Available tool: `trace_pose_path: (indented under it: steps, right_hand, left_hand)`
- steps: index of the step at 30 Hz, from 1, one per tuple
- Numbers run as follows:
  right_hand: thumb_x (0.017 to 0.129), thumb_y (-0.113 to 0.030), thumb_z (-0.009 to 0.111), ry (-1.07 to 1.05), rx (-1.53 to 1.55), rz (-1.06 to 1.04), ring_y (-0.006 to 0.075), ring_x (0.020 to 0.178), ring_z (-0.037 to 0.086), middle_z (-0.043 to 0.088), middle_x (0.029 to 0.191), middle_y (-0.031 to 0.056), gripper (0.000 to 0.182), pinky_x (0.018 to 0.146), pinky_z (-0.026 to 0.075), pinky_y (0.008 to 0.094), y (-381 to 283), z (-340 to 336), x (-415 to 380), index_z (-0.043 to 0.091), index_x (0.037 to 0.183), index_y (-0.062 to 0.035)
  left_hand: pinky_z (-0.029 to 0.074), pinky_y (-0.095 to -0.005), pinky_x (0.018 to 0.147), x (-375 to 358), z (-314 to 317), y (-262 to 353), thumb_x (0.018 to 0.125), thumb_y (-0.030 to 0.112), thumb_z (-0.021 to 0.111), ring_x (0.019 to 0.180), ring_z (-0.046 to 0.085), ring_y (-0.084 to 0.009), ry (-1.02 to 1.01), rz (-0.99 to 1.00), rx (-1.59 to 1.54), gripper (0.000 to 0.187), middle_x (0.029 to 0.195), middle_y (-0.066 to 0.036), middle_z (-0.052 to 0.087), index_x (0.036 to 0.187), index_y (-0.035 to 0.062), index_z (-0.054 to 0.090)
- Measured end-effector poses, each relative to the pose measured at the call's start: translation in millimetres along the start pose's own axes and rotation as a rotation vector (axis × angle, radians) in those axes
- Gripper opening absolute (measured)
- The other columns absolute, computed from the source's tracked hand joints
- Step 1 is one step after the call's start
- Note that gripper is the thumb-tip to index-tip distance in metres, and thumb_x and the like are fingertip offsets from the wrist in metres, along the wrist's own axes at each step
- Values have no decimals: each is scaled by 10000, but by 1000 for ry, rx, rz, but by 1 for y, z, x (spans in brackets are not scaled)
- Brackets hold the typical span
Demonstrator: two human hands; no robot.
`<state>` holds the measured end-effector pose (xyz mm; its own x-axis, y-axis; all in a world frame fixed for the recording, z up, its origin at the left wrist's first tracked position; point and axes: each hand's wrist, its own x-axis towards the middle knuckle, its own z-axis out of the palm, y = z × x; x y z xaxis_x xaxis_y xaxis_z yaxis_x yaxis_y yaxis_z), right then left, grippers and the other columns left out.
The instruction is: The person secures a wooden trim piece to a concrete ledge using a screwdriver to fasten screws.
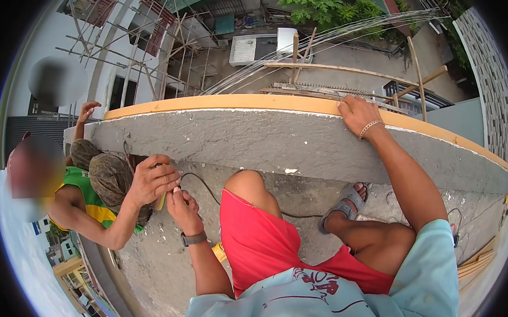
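Note:
My left hand [184,212], with a dark watch at the wrist, is closed in a pinch right beside a co-worker's hand [154,181]. What passes between the two hands is small and mostly hidden by fingers. A bit of something yellow [162,201] shows just below them. My right hand [359,117], a chain bracelet at its wrist, lies on top of the low wall with its fingers curled over a long orange-tan wooden board [217,102]. That board runs along the far edge of the rough grey cement wall top [230,134].
A co-worker in a green and yellow shirt [78,180] crouches at the left. A dark cable [210,190] crosses the concrete floor [157,276]. Beyond the wall, a drop leads to a yard with a parked white truck [252,50], wires and bamboo scaffolding [148,67]. Timber strips [477,262] lie at right.

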<state>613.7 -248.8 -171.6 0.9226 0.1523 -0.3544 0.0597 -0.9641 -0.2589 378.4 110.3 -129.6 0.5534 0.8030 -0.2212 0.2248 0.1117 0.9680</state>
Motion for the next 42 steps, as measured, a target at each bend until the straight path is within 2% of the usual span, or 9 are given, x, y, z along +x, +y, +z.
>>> trace_pose_path:
  steps: [3, 5, 8, 18, 26, 32, 36, 38, 42]
  right_hand:
    - [933, -456, 365, -44, 248, 65, 332, 1121, 562, 631, 1125, 213, 524, 1015, 321, 460, 33, 7, 25, 583, 1204, -64]
    - [959, -521, 319, -207, 988, 82, 283, 1079, 592, 648, 1099, 206, 605, 1003, 347, 414, 55, 4, 41, 577, 1233, -47]
    - [958, -570, 297, -204, 1241, 122, 245, 982, 628, 657, 1049, 195, 662, 958, 397, 373, 57, -7, 30, 585, 1205, -27]
    - [951, -412, 470, 54, 864, -102, 192, 865, 608, 649, 932, 130, 472, 821, 476, 310, 72, -23, 18, 603, 1079, 23]
    - [915, -341, 477, 136, 112, -276, 449, 984, 564, 592, 1075, 230, 365, 867, 445, 481, 27, 6, -6, 569, 1126, -58]
    - [898, -373, 558, 145, 354, -375, 328, 1049, 578, 589, 1135, 183, 441, 915, 445, 402, 36, -1, 4, 549, 1198, -50]
    - [901, -399, 580, -130, 932, -436, 208, 1078, 553, 581, 1162, 123, 485, 930, 437, 338, -8, -51, -26, 542, 1231, -45]
    - [898, -336, 624, -492, 1286, -680, 172, 1066, 544, 590, 1130, 95, 458, 933, 435, 324, -29, -60, -39, 541, 1236, -38]
    - [831, -188, 729, -527, 1147, -718, 206, 1030, 577, 621, 1064, 90, 413, 931, 444, 343, -66, -47, -55, 561, 1173, -30]
  left_hand:
    - [249, -197, 382, -7, -6, -19, 955, 237, 491, 439, 339, -52, -126, -99, 23, 188, 658, 20, 414, 1064, 86, 510]
    - [239, -204, 366, -15, -1, -22, 951, 239, 496, 417, 325, -58, -144, -119, 6, 198, 627, 21, 394, 1063, 76, 516]
    - [222, -218, 346, -11, -12, -35, 935, 244, 522, 403, 309, -62, -126, -272, -16, 215, 595, 33, 371, 1059, 69, 529]
    - [203, -235, 345, -5, -22, -50, 943, 329, 507, 375, 290, -74, -31, -424, -91, 257, 550, 27, 367, 969, 76, 543]
    - [251, -214, 413, -22, 11, -1, 966, 270, 527, 469, 321, -28, -227, -106, 20, 253, 579, 62, 375, 1025, 29, 574]
    - [402, -271, 505, -35, 86, 35, 907, 203, 609, 533, 497, -122, -502, 466, 499, 238, 675, -38, 570, 1062, 23, 594]
    - [467, -302, 558, -50, 133, 42, 873, 183, 650, 606, 604, -187, -782, 604, 554, 275, 758, -113, 625, 1090, 24, 591]
    - [483, -284, 585, -58, 142, 40, 871, 179, 664, 656, 634, -179, -848, 650, 554, 294, 790, -126, 640, 1099, 8, 591]
    - [490, -301, 584, -65, 141, 34, 871, 189, 665, 655, 635, -213, -876, 653, 401, 336, 847, -130, 652, 1146, 20, 571]
